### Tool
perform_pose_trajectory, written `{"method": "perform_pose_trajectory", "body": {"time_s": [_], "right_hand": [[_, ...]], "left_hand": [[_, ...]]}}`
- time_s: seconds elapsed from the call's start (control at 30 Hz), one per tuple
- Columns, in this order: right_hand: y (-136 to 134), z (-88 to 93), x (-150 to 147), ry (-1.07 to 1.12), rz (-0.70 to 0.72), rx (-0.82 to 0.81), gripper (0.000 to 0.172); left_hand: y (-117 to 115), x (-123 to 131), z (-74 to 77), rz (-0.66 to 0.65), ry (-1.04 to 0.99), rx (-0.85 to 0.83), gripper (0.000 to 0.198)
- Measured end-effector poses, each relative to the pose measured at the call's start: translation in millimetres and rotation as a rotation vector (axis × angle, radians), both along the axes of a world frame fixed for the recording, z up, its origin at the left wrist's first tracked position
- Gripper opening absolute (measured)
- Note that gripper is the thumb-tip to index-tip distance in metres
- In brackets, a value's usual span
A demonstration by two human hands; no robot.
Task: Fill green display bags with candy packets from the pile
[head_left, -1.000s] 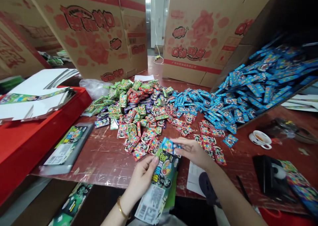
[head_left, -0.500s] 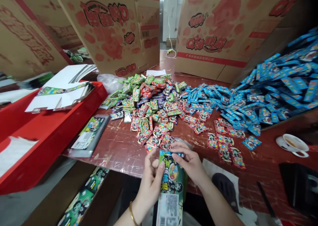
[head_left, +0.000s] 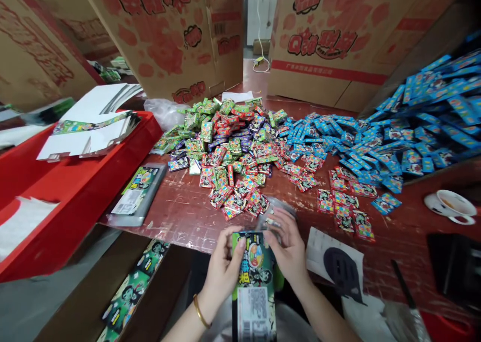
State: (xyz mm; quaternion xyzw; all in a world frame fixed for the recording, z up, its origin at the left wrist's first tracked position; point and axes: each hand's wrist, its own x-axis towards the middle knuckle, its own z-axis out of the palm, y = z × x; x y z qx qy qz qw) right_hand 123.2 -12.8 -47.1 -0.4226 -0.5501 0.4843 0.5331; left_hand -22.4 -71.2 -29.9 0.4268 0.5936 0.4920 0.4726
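A green and black printed candy package (head_left: 252, 277) with a white label panel stands near my body at the table's front edge. My left hand (head_left: 224, 262) grips its left side, thumb on the front face near the top. Around its upper right edge my right hand (head_left: 287, 247) is closed, thumb against the corner. Clear plastic (head_left: 280, 209) shows behind the right fingers; how it joins the package is hidden. Just beyond my hands lie red candy packets (head_left: 244, 197), in front of a mixed heap of green, red and purple packets (head_left: 225, 141).
Blue packets (head_left: 376, 146) spill from a carton at right. Left are a red tray (head_left: 124, 166) with white card sheets (head_left: 90, 116) and sleeved printed packaging (head_left: 139, 194). A cup (head_left: 451, 207) stands right. Large cartons (head_left: 161, 46) line the back; an open box (head_left: 131, 292) sits below left.
The blue strip at the package's top edge under my right thumb no longer shows. My right fingers have lifted slightly with the clear plastic. The camera view has tipped down a little.
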Motion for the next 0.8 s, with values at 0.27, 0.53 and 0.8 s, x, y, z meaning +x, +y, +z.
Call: {"method": "perform_pose_trajectory", "body": {"time_s": [0.27, 0.53, 0.8], "right_hand": [[-12, 4.9, -8, 0.034, 0.101, -0.015, 0.007], [0, 15.6, -2, 0.053, 0.056, -0.135, 0.008], [21, 20.6, 15, 0.327, 0.102, -0.678, 0.022]], "left_hand": [[15, 5, -0.8, 0.023, -0.019, 0.167, 0.007], [25, 3, 11.9, -0.003, -0.148, 0.035, 0.016], [42, 2, 8.8, 0.018, -0.234, -0.224, 0.031]]}}
